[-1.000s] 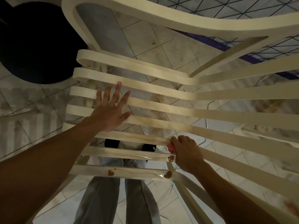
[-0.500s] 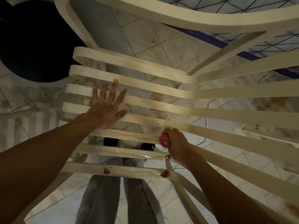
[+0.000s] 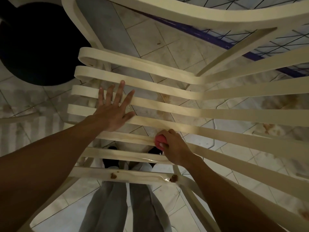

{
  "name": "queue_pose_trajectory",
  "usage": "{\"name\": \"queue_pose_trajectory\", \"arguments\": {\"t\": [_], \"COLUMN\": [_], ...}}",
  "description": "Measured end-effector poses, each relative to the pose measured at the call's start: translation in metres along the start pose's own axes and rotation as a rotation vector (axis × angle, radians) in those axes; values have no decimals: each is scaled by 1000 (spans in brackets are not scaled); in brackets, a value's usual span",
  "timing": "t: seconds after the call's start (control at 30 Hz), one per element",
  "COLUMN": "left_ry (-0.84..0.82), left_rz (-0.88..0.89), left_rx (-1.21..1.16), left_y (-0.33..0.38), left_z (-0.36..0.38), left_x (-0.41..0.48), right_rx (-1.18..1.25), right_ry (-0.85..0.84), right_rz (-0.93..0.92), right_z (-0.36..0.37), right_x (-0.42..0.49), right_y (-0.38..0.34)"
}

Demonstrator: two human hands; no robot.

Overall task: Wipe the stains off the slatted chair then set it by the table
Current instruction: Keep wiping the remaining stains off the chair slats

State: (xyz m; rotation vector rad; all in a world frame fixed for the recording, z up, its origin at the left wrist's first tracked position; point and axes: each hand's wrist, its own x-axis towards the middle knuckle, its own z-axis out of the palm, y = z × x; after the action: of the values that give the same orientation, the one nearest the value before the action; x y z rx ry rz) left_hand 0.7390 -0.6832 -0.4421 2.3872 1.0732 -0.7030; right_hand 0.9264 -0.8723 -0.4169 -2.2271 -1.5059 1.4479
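**Chair Under Both Hands**

The slatted chair (image 3: 217, 113) is filling the view, its right side cut off. The left hand (image 3: 113, 113) is lying flat, fingers spread, on its middle slats. The right hand (image 3: 173, 146) is clutching a half-hidden pink wiper (image 3: 160, 139) one slat nearer. Brown stains (image 3: 114, 175) are dotting its nearest slat.

The person wore loose grey trousers (image 3: 115, 208), seen at the lower middle of the frame, and black shoes (image 3: 109, 158) just above them; both forearms (image 3: 50, 158) were bare.

Dim light; stained tiled floor (image 3: 168, 52); round black table (image 3: 36, 47).
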Motion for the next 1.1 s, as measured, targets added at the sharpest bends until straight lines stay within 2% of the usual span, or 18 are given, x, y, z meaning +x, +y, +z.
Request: {"name": "queue_pose_trajectory", "arguments": {"t": [0.13,0.43,0.7,0.87,1.1], "left_ry": [-2,-41,-43,-25,-6], "left_rz": [6,61,64,60,57], "left_rx": [0,29,90,100,98], "left_y": [-3,-9,-11,-9,-8], "left_z": [1,0,-1,1,2], "left_x": [-1,-2,-3,-3,-2], "right_rx": [-72,-495,-442,-244,-74], "right_ry": [-1,-59,-22,-103,-108], "right_rz": [87,369,384,294,119], "right_z": [-12,-30,-27,-32,-12], "right_x": [-6,-14,-12,-4,-1], "right_y": [12,17,22,22,11]}}
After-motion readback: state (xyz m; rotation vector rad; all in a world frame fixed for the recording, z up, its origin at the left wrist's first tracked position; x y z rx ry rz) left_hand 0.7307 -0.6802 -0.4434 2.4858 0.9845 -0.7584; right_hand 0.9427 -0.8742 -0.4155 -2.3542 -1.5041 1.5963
